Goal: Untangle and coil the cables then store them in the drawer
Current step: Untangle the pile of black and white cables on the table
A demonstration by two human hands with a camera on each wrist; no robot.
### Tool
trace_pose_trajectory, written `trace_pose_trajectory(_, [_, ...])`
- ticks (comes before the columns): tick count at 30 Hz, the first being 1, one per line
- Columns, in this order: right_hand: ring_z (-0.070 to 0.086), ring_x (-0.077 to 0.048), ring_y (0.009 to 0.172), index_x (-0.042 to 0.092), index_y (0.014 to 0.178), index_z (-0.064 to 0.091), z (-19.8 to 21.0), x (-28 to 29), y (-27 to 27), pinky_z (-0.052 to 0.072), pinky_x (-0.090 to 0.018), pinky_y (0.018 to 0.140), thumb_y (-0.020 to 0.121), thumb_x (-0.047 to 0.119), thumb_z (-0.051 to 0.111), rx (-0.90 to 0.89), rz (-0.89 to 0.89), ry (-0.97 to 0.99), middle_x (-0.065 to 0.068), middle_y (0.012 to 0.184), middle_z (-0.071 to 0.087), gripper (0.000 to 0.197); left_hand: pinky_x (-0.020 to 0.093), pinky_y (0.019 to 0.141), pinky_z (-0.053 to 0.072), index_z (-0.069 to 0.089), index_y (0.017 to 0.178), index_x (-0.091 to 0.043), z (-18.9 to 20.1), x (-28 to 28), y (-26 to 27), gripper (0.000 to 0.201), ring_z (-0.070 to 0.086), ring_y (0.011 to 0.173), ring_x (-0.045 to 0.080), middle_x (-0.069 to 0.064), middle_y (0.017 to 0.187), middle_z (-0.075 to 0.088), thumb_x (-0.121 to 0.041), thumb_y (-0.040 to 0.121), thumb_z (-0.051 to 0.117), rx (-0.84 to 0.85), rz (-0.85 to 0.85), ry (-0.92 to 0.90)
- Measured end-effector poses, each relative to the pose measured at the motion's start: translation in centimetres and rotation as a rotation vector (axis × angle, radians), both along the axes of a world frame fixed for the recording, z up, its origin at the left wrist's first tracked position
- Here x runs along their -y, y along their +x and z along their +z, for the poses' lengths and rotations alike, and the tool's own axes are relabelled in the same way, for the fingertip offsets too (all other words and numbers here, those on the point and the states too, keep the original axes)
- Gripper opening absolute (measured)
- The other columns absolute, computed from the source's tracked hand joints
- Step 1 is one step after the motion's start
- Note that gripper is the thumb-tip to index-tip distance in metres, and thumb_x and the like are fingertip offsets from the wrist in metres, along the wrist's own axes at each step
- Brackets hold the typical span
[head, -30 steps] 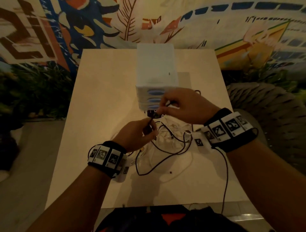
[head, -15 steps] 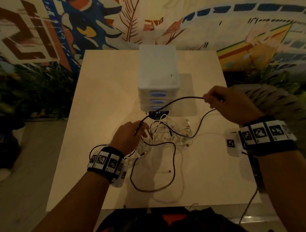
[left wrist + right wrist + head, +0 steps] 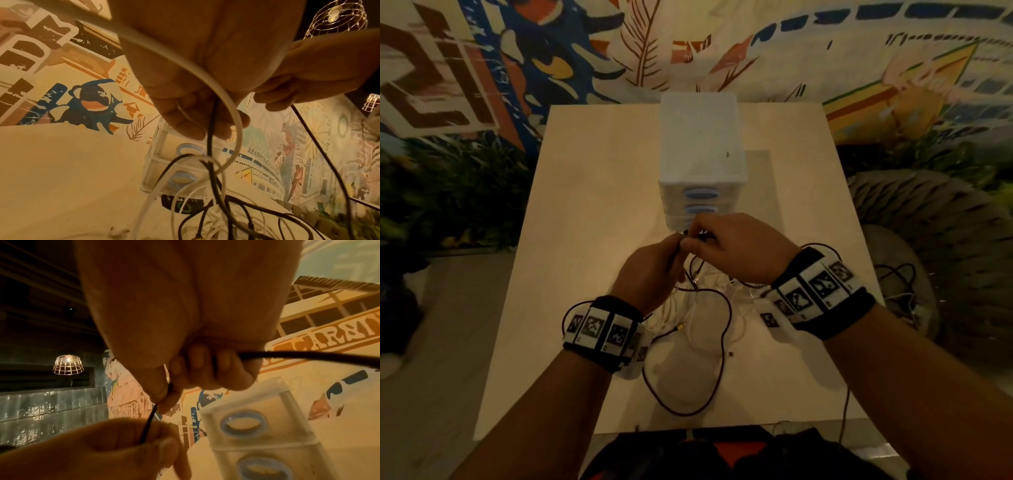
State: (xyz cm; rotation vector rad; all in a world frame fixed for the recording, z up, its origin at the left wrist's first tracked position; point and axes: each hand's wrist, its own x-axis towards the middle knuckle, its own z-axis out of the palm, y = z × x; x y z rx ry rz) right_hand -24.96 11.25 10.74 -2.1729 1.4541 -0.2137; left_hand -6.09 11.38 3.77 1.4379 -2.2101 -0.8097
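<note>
Left hand (image 3: 654, 270) pinches the black cable (image 3: 717, 370) just in front of the drawer unit (image 3: 702, 164). Right hand (image 3: 736, 250), out to the unit's right half a second ago, is back beside it, fingers curled on the same cable: one more coil turn gathered. White cables (image 3: 185, 203) remain tangled below; drawers closed.

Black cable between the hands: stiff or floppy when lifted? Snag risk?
Likely floppy: the black cable sags in a loose loop on the table. Probably light; the left hand and right hand hold it by pinching. May drag the white cables it crosses.
</note>
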Motion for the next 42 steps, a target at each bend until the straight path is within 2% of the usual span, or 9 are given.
trace_pose_trajectory(5, [0.054,-0.002,0.065,0.025,0.095,0.064,1.5,0.7,-1.7,0.038,-0.024,0.062,0.102,0.040,0.052,0.037,-0.049,-0.104,0.020,0.068,0.055,0.021,0.037,0.068,0.054,0.069,0.104,-0.024,-1.2,-0.3,0.3,0.019,0.064,0.065,0.011,-0.006,0.070,0.068,-0.036,0.103,0.055,-0.019,0.061,0.105])
trace_pose_trajectory(8, [0.050,0.020,0.066,0.022,0.093,0.065,2.7,0.5,-3.2,0.034,-0.007,0.060,0.101,0.035,0.056,0.083,-0.052,-0.117,0.025,0.078,0.061,0.018,0.028,0.068,0.053,0.072,0.100,-0.026,-2.0,-0.7,0.3,0.012,0.064,0.069,0.005,-0.012,0.075,0.069,-0.033,0.099,0.062,-0.075,0.054,0.135])
trace_pose_trajectory(14, [0.050,0.000,0.060,0.021,0.098,0.063,5.6,0.0,-6.5,0.033,-0.013,0.060,0.104,0.029,0.052,0.185,-0.275,-0.234,0.014,0.070,0.053,0.015,0.029,0.078,0.053,0.072,0.097,-0.026,-3.7,-1.7,0.8,0.006,0.062,0.086,0.010,-0.009,0.094,0.068,-0.024,0.097,0.066,-0.018,-0.059,0.128])
trace_pose_trajectory(19, [0.064,-0.035,0.077,0.003,0.097,0.067,4.3,-0.5,-10.6,0.053,-0.046,0.072,0.101,0.021,0.054,0.068,-0.458,-0.306,-0.015,0.083,0.068,0.023,0.033,0.082,0.054,0.073,0.103,-0.026,-3.8,-1.9,1.2,0.017,0.066,0.088,0.014,-0.008,0.100,0.072,-0.032,0.102,0.057,-0.031,0.069,0.136])
trace_pose_trajectory(22, [0.063,-0.026,0.078,0.018,0.098,0.067,1.3,-1.5,-12.3,0.048,-0.036,0.072,0.099,0.034,0.056,-0.025,-0.451,-0.174,-0.002,0.081,0.066,0.019,0.031,0.081,0.055,0.074,0.111,-0.026,-3.8,-1.7,1.4,0.024,0.069,0.087,0.013,-0.009,0.098,0.076,-0.033,0.103,0.054,-0.048,0.091,0.125])
trace_pose_trajectory(25, [0.065,-0.028,0.106,0.025,0.107,0.071,-1.7,-2.5,-12.7,0.050,-0.043,0.095,0.096,0.028,0.057,-0.091,-0.401,0.035,-0.003,0.110,0.072,0.018,0.026,0.080,0.051,0.073,0.116,-0.025,-3.4,-1.4,1.6,0.025,0.070,0.088,0.011,-0.011,0.095,0.076,-0.030,0.105,0.052,-0.036,0.115,0.094])
trace_pose_trajectory(29, [0.056,-0.029,0.125,0.021,0.129,0.065,-1.8,-3.0,-9.2,0.032,-0.046,0.113,0.085,0.030,0.040,0.000,-0.306,-0.169,-0.007,0.129,0.067,0.051,0.028,0.075,0.051,0.073,0.115,-0.028,-2.8,-1.2,1.3,0.028,0.067,0.078,0.011,-0.012,0.084,0.072,-0.038,0.105,0.049,-0.056,0.125,0.057])
trace_pose_trajectory(35, [0.063,-0.017,0.088,0.029,0.105,0.063,-1.1,-2.9,0.0,0.039,-0.031,0.071,0.102,0.052,0.039,-0.113,0.017,-0.094,0.009,0.089,0.062,0.034,0.028,0.078,0.055,0.073,0.116,-0.031,-2.2,-1.0,0.5,0.022,0.069,0.082,0.011,-0.007,0.095,0.076,-0.022,0.101,0.060,-0.098,0.085,-0.024])
trace_pose_trajectory(42, [0.053,-0.013,0.071,0.028,0.084,0.060,1.7,-0.7,-1.6,0.033,-0.028,0.060,0.106,0.040,0.042,0.090,-0.098,-0.193,0.015,0.074,0.053,0.031,0.032,0.072,0.054,0.073,0.107,-0.031,-3.6,-1.7,1.8,0.018,0.065,0.075,0.013,-0.007,0.085,0.072,-0.042,0.097,0.062,0.106,0.040,0.057])
